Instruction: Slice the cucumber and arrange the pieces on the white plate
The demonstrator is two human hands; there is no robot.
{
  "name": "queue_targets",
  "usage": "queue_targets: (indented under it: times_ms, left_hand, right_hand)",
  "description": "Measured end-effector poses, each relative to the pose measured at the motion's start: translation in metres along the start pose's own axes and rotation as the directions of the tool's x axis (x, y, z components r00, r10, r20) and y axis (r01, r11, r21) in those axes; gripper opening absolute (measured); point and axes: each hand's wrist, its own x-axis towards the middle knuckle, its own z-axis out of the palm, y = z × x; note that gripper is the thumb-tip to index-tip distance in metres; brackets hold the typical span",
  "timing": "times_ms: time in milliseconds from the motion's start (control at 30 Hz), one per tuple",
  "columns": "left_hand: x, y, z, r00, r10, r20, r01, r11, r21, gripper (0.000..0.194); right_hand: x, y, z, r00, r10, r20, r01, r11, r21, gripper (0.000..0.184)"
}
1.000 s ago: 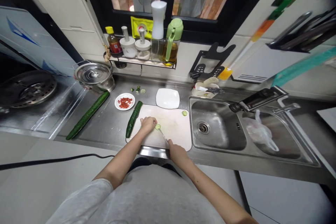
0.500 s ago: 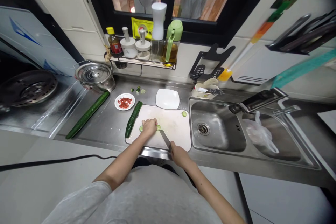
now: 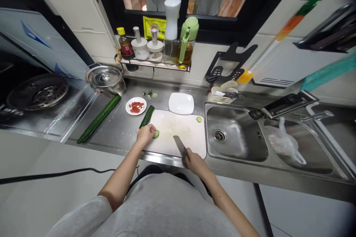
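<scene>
My right hand (image 3: pixel 195 161) is wrapped round the handle of a kitchen knife (image 3: pixel 179 143), its blade low over the white cutting board (image 3: pixel 167 147). At the board's left side my left hand (image 3: pixel 145 135) is closed, fingertips pinched at a few cucumber slices (image 3: pixel 156 133). Part of what those fingers grip is hidden. Just beyond this hand lies a dark green cucumber (image 3: pixel 147 116) along the board's left edge, its near end covered by the hand. Another small cucumber slice (image 3: pixel 198 119) rests in the board's far right corner.
A whole cucumber (image 3: pixel 98 119) lies on the steel counter at left. Behind the board are a plate of chopped red pieces (image 3: pixel 136 106), a white dish (image 3: pixel 181 103) and cucumber ends (image 3: pixel 150 93). The sink (image 3: pixel 236 133) adjoins at right; a lidded pot (image 3: pixel 106 79) stands back left.
My left hand has moved left with the cucumber slices, from mid-board to its left edge. The knife has drawn away from them, its blade now showing broadside. The camera view has shifted slightly.
</scene>
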Motion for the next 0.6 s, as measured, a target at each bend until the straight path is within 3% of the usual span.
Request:
queue_targets:
  times_ms: [200,400,500,600]
  left_hand:
    - [0.002,-0.009,0.002,1.0,-0.013,0.024,0.012,0.998,0.059,0.017]
    - [0.003,-0.01,0.011,0.999,0.024,-0.026,-0.017,0.978,0.209,0.019]
    - [0.003,-0.011,0.012,0.999,0.034,-0.032,-0.026,0.975,0.219,0.021]
    - [0.004,-0.012,0.011,0.998,0.043,-0.054,-0.033,0.983,0.181,0.019]
  right_hand:
    - [0.005,0.004,-0.001,0.999,0.033,0.001,-0.033,0.999,0.007,0.029]
    - [0.008,0.01,0.003,0.997,0.05,-0.057,-0.047,0.997,0.059,0.028]
    - [0.011,0.017,0.004,0.984,0.091,-0.155,-0.065,0.984,0.167,0.031]
    - [0.019,0.031,0.006,0.938,0.176,-0.299,-0.074,0.944,0.323,0.037]
